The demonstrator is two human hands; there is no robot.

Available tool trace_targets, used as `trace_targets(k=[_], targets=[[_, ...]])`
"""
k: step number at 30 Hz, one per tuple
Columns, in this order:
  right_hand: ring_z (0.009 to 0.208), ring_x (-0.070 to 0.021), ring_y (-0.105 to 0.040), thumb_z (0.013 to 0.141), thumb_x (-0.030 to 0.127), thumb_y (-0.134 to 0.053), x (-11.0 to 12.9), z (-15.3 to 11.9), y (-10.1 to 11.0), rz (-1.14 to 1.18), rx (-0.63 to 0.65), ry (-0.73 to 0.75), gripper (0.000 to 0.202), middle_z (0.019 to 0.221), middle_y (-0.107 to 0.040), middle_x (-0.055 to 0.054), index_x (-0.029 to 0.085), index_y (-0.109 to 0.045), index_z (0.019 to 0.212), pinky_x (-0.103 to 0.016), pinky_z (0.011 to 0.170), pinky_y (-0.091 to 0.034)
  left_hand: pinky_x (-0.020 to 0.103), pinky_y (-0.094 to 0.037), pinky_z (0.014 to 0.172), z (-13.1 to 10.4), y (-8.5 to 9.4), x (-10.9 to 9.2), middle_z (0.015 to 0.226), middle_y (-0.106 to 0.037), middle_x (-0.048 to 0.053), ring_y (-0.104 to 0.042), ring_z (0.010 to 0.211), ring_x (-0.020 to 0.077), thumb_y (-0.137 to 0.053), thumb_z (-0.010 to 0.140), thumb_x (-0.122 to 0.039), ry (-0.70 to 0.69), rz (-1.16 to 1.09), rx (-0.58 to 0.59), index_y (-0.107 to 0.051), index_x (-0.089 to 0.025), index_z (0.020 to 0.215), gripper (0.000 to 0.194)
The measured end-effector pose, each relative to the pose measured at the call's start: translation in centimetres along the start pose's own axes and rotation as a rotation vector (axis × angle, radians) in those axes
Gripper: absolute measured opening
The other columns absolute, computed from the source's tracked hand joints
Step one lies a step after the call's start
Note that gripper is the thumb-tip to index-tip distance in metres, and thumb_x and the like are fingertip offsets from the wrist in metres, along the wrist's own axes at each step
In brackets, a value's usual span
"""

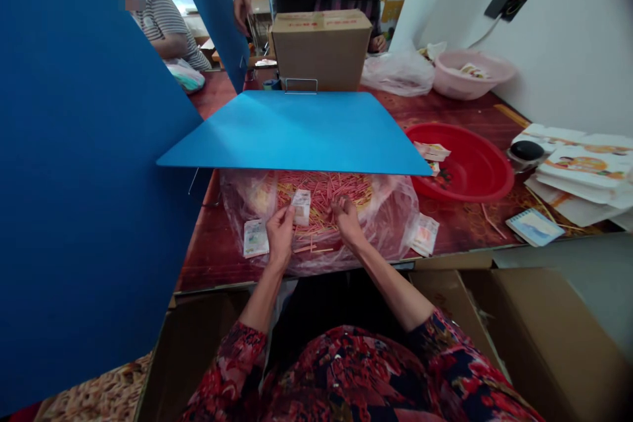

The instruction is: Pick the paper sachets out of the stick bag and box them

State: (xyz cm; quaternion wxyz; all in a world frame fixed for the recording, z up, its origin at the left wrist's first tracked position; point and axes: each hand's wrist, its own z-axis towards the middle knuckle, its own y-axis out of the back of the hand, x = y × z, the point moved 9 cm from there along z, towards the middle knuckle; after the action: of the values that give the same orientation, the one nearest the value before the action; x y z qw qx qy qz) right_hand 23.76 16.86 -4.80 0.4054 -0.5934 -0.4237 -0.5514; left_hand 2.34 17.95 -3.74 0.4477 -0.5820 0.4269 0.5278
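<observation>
My left hand (280,234) is closed on the edge of a small white printed packet (301,208), held upright over the pile. Thin pink and yellow sticks (319,192) lie heaped on a clear plastic bag (395,211) spread over the table. My right hand (347,219) is at the right part of the heap with its fingers curled together; what they hold, if anything, is too small to make out. Beside my left hand lies a stack of similar packets (256,239). More packets (424,235) lie at the bag's right edge.
A blue panel (306,132) overhangs the heap's far side; a tall blue partition (89,178) stands left. At right are a red basin (475,165), a notebook (534,227) and flat printed cartons (588,165). Behind stand a cardboard box (321,53), a pink basin (472,79) and several people.
</observation>
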Motion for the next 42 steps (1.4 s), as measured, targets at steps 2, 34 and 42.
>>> trace_targets(k=[2,34,42], targets=[[0.069,-0.0188,-0.054,0.086,0.038,-0.052,0.5,-0.3,0.2,0.080,0.028,0.023,0.016,0.074,-0.056,0.001,0.026,-0.049,0.095,-0.034,0.071,-0.046,0.029,-0.050,0.082,-0.1,0.5,-1.1,0.089,-0.076,0.004,-0.065,0.084,0.0189,-0.072,0.080,-0.047,-0.086,0.085,0.008,-0.079,-0.017,0.092,0.033],[0.084,-0.0177,-0.060,0.093,0.031,-0.055,2.5,-3.8,-1.6,0.144,0.127,0.113,0.006,0.081,-0.065,0.000,0.025,-0.056,0.093,-0.033,0.091,-0.047,0.023,-0.045,0.066,-4.2,3.2,2.7,0.078,-0.069,0.001,-0.057,0.068,0.0123,-0.081,0.071,-0.056,0.144,-0.085,0.051,-0.077,-0.015,0.088,0.045],[0.077,-0.0208,-0.053,0.090,0.026,-0.051,-1.0,-6.3,-1.7,-0.187,0.266,0.142,0.005,0.080,-0.059,-0.001,0.026,-0.053,0.087,-0.035,0.081,-0.043,0.024,-0.048,0.075,-4.7,2.3,1.5,0.083,-0.073,0.001,-0.061,0.073,0.0127,-0.080,0.074,-0.048,0.092,-0.051,0.077,-0.079,-0.016,0.093,0.037]])
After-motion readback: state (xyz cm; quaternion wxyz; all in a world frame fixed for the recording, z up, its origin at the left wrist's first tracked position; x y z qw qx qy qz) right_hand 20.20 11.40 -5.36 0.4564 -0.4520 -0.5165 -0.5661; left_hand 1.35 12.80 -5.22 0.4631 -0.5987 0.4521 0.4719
